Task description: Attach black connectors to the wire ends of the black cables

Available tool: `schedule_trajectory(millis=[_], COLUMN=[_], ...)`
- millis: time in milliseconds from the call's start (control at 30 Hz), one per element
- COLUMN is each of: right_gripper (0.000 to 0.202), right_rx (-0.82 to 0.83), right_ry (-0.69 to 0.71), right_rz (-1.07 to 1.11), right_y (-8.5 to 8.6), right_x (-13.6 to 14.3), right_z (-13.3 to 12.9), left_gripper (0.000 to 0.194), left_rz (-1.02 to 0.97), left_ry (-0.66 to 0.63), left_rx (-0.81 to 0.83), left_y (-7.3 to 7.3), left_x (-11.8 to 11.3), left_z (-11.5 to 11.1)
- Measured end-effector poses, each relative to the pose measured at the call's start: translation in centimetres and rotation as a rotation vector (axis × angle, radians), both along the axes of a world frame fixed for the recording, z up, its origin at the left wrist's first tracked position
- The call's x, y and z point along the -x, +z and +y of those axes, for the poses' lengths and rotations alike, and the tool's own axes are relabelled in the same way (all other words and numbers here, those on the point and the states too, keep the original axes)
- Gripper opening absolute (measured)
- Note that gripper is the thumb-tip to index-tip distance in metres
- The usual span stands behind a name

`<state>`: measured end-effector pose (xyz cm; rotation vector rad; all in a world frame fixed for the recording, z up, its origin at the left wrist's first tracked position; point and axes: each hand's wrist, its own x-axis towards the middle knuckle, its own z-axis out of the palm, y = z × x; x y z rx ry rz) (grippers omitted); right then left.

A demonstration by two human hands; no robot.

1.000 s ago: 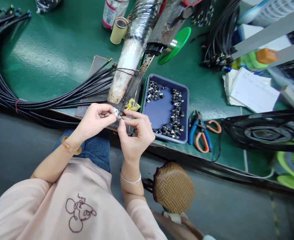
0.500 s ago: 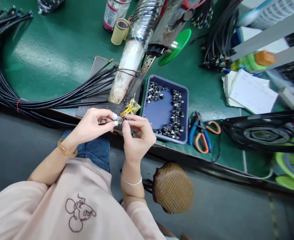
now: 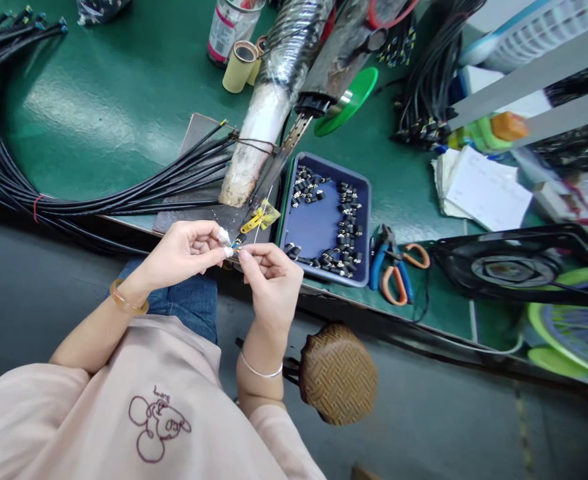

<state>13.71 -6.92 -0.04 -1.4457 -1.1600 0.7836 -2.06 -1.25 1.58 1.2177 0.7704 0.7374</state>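
- Head view, centre: my left hand (image 3: pixel 189 251) and right hand (image 3: pixel 275 283) narrowly pinch thin blue-and-yellow wires (image 3: pixel 235 244).
- Risk: wires could slip or bend if either pinch slackens.

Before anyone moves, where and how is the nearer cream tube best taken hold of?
Probably around the middle of the cream tube's side wall, coming from the near left: it stands upright and round, with bare green bench on that side, while the second tube and silver-wrapped pipe crowd its right.
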Motion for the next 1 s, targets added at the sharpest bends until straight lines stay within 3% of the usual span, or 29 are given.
schedule_trajectory(millis=[200,333,433,600,833,1000], right_gripper=[0.014,0.009,0.007,0.006,0.005,0.011], right_rx=[-0.029,-0.236,-0.351,-0.302,-0.278,-0.099], right_ry=[-0.044,-0.148,-0.144,-0.229,-0.015,0.033], right_rz=[-0.006,-0.307,-0.507,-0.433,-0.502,-0.201], right_y=[-0.6,-1.3,-1.7,-1.6,-0.4,0.4], right_x=[0.6,1.5,1.5,0.4,-0.3,-0.5], right_z=[-0.2,-0.8,-1.2,-1.4,-1.3,-1.1], left_gripper=[0.012,0.009,0.010,0.009,0.009,0.009], left_rz=[0.020,0.056,0.067,0.062,0.084,0.137], left_ry=[0.057,0.035,0.022,0.021,0.031,0.049], left_rx=[-0.111,-0.132,-0.105,-0.136,-0.209,-0.311], left_y=[-0.2,-0.2,-0.2,-0.1,-0.5,-0.7], left_x=[-0.3,-0.2,-0.1,-0.1,-0.2,-0.4], left_z=[-0.3,-0.5,-0.6,-0.7,-0.9,-1.2])
